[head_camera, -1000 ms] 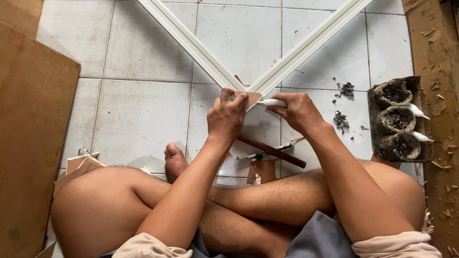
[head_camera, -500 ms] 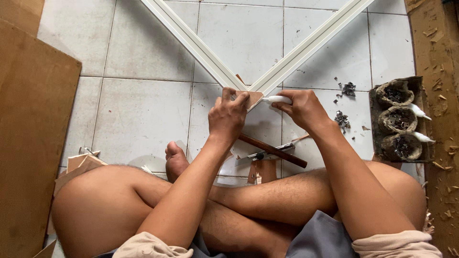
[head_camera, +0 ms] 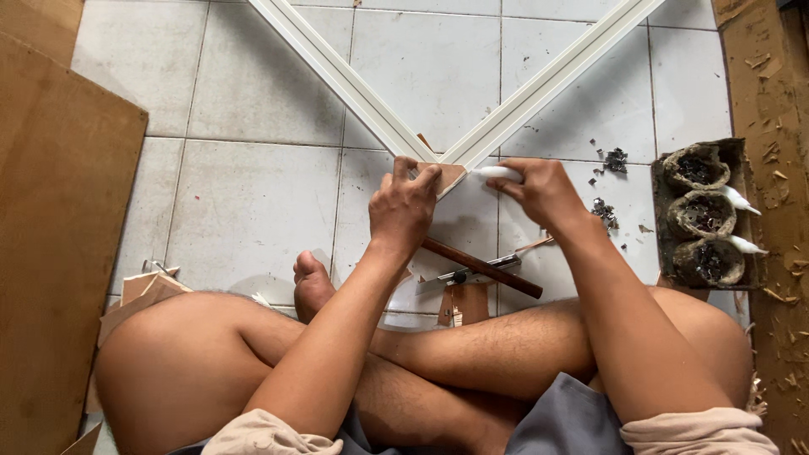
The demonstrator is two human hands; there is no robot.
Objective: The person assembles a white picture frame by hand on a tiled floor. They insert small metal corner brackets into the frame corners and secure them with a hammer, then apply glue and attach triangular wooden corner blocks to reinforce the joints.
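The person sits cross-legged on the tiled floor (head_camera: 253, 194). Just past the shins lie a brown-handled tool (head_camera: 480, 266) and a utility knife (head_camera: 472, 274). Beyond them, the left hand (head_camera: 406, 211) presses a small brown triangular piece (head_camera: 447, 175) onto the corner where 2 white frame strips (head_camera: 337, 76) meet in a V — its fingers flat, not clenched. The right hand (head_camera: 543, 192), touching the same corner from the right, grips a white tube (head_camera: 495, 173) whose long axis points left at the joint. At the floor's right edge sits a tray (head_camera: 659, 211) of 3 dark cups.
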